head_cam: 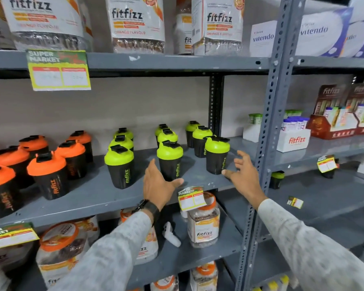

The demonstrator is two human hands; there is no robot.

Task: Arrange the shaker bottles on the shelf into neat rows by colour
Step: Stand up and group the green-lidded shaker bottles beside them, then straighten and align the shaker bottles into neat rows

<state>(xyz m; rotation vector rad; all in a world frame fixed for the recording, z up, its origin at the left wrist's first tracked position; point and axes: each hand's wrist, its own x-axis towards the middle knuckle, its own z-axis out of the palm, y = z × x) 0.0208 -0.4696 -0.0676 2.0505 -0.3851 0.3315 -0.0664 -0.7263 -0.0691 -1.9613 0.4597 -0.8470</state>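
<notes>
Black shaker bottles stand on the grey middle shelf [93, 198]. Several with orange lids [48, 175] fill the left part in rows. Several with green lids stand in three rows to the right: the left row's front bottle [120, 166], the middle row's front bottle [170, 160] and the right row's front bottle [216, 155]. My left hand [158, 183] is open just in front of the middle front bottle, thumb reaching toward its base. My right hand [243, 173] is open with spread fingers, beside the right front bottle. Neither hand holds anything.
A perforated grey upright [267, 143] stands right of my right hand. Fitfizz jars fill the shelf above and the shelf below [204, 223]. A price tag [190, 198] hangs from the shelf edge. Boxes of small bottles [292, 133] sit on the neighbouring shelf, where another green-lidded shaker [277, 179] stands lower down.
</notes>
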